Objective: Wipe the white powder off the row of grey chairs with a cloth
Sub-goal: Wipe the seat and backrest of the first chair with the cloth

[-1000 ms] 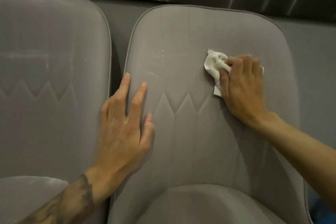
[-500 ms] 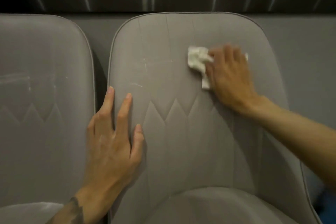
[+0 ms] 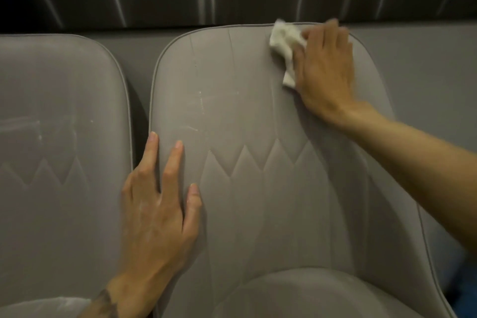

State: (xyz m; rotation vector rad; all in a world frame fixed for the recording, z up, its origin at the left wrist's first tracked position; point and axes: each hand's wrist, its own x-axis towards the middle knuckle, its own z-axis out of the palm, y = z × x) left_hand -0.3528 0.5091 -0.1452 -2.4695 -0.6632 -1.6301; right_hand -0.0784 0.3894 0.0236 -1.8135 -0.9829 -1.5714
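- The white powder [image 3: 200, 100] shows as thin streaks and flecks on the backrest of the right-hand grey chair [image 3: 258, 188], left of centre; fainter smears [image 3: 40, 134] sit on the backrest of the left-hand chair [image 3: 56, 162].
- The cloth [image 3: 285, 45] is a bunched white wad at the top edge of the right-hand backrest, well apart from those streaks.
- The right hand [image 3: 325, 72] presses flat on the cloth, fingers nearly straight, pinning rather than clutching it; its fingertips are blurred, so how firmly they hold is hard to judge.
- The left hand [image 3: 157, 204] lies open and empty, fingers spread, braced on the backrest's left edge just below the streaks.
- Risk: a loosely pinned wad could slip over the top rim and fall behind the chair.
- Risk: strokes kept to the upper right would likely miss the central streaks.
- Risk: the powder-dusted left hand may smear residue back onto wiped fabric.
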